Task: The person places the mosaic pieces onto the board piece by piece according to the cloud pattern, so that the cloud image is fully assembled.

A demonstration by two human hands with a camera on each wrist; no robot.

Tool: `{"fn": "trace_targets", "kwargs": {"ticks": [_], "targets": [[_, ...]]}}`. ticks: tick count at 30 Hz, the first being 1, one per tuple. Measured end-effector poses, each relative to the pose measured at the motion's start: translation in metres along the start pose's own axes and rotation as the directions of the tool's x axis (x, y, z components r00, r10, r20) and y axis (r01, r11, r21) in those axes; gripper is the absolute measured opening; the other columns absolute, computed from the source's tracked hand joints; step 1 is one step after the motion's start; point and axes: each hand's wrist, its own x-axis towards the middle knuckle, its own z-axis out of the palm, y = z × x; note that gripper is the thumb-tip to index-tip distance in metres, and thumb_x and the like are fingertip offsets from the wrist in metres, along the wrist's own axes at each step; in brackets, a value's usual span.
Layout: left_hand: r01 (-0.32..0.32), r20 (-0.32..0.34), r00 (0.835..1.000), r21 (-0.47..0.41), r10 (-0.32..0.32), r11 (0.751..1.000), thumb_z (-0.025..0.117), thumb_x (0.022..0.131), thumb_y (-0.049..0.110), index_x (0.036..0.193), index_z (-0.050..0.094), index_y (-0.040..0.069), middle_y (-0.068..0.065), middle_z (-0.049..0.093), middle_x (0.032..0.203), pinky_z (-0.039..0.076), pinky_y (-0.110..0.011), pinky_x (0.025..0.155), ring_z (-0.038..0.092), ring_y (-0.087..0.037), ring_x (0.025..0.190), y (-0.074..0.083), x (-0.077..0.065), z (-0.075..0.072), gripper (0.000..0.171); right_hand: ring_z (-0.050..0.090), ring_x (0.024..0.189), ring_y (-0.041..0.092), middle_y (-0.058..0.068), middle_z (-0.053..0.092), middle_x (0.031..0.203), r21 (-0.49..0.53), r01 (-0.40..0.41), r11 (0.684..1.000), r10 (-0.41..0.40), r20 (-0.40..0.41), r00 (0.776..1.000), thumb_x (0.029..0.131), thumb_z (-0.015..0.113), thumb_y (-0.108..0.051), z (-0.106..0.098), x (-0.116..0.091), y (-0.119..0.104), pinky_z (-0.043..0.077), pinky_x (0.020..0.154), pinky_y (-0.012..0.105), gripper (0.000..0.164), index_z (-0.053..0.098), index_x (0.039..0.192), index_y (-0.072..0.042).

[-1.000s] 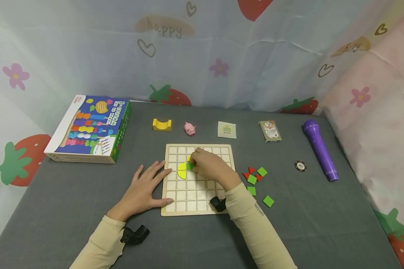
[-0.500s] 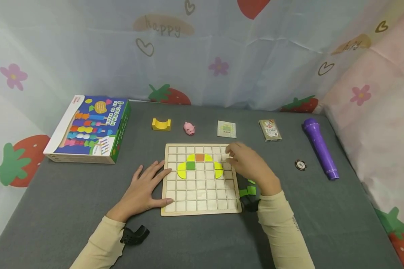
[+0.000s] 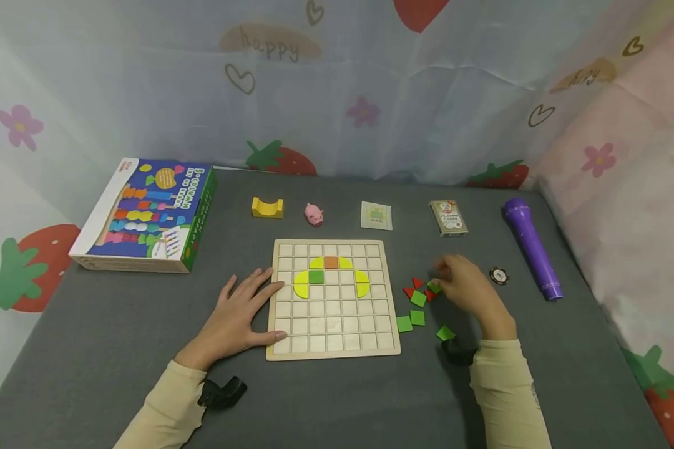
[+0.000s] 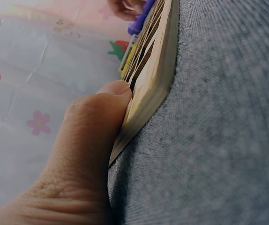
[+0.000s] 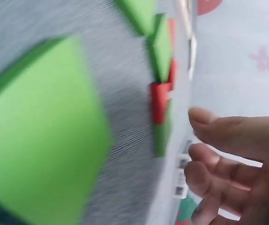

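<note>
My left hand (image 3: 238, 312) lies with spread fingers against the left edge of a wooden grid board (image 3: 334, 324). In the left wrist view its thumb (image 4: 92, 122) rests on the board's rim. Set in the board are a green square tile (image 3: 316, 277), an orange-brown square tile (image 3: 331, 262) and several yellow curved tiles (image 3: 362, 284). Right of the board, my right hand (image 3: 472, 290) hovers beside a green square tile (image 3: 434, 286). The right wrist view shows its thumb and fingers apart, with nothing between them. Red triangle tiles (image 5: 159, 101) lie close by.
More green squares (image 3: 417, 318) lie off the board's right side. Behind stand a game box (image 3: 146, 212), a yellow arched block (image 3: 267, 207), a pink pig figure (image 3: 314, 214), a pattern card (image 3: 376, 216) and a playing-card box (image 3: 449, 217). A poker chip (image 3: 498, 275) and purple flashlight (image 3: 532, 248) are rightward.
My right hand has left the green tile on the board and moved right to the loose tiles. The left hand has stayed on the board's edge.
</note>
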Motion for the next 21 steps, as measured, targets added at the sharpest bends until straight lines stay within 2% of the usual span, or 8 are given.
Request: {"fn": "trace_targets", "kwargs": {"ticks": [4,8,21], "targets": [[0.001,0.004,1.000,-0.001,-0.001,1.000,0.067,0.077,0.064,0.148,0.038,0.021,-0.010,0.026,0.157,0.009,-0.063,0.111,0.023,-0.032,0.144,0.000,0.000,0.000,0.088,0.057,0.095,0.035,0.021,0.058,0.103,0.000,-0.029,1.000,0.029,-0.006,1.000,0.088,0.068,-0.011,0.009,-0.001,0.009,0.047,0.080,0.050,0.025,0.059,0.107,0.004],[0.005,0.009,1.000,-0.006,-0.005,1.000,0.067,0.077,0.064,0.148,0.037,0.022,-0.010,0.026,0.157,0.009,-0.064,0.111,0.023,-0.032,0.144,0.000,0.000,0.000,0.088,0.058,0.093,0.035,0.021,0.059,0.101,0.015,-0.023,1.000,0.023,-0.003,1.000,0.089,0.067,-0.011,0.013,0.001,0.014,0.048,0.080,0.050,0.023,0.060,0.104,0.004],[0.001,0.003,1.000,-0.004,-0.001,1.000,0.068,0.076,0.063,0.147,0.039,0.021,-0.010,0.027,0.156,0.009,-0.064,0.111,0.024,-0.032,0.144,0.000,0.000,0.000,0.088,0.057,0.099,0.036,0.021,0.058,0.105,-0.006,-0.014,1.000,0.014,0.007,1.000,0.090,0.065,-0.011,0.011,0.000,0.013,0.047,0.085,0.052,0.028,0.060,0.112,0.005]]}}
